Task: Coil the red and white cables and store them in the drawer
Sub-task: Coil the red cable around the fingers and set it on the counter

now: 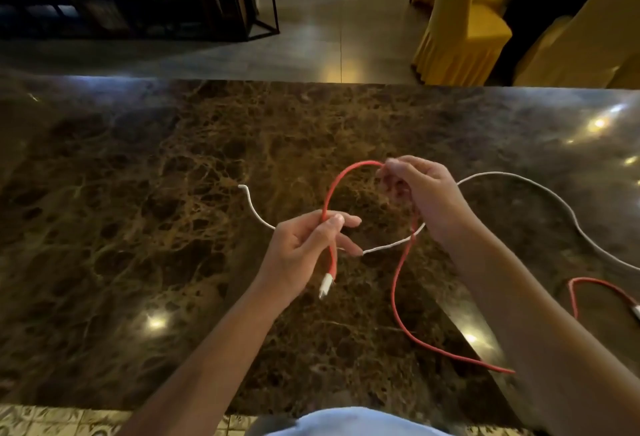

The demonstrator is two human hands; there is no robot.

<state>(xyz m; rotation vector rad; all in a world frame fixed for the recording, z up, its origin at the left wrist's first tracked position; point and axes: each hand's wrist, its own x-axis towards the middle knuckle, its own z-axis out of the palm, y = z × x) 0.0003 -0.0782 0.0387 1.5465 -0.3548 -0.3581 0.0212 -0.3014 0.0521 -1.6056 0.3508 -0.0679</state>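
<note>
- Above the middle of a dark marble tabletop (138, 193), a person's left hand (304, 248) pinches the red cable (332, 190) near its white plug (326, 285).
- The right hand (419, 193) grips the same cable farther along, forming an arch between the hands.
- The remaining red length trails toward the near right edge.
- The white cable (519, 177) lies on the tabletop beneath both hands, curving toward the right edge.

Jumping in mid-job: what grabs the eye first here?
The red cable arches bright between both hands at the center of the dark marble counter; the left hand pinches it near its white plug, and the right hand has a grip on the top of the loop. Beneath it, the white cable snakes uncoiled across the counter toward the right.
</note>
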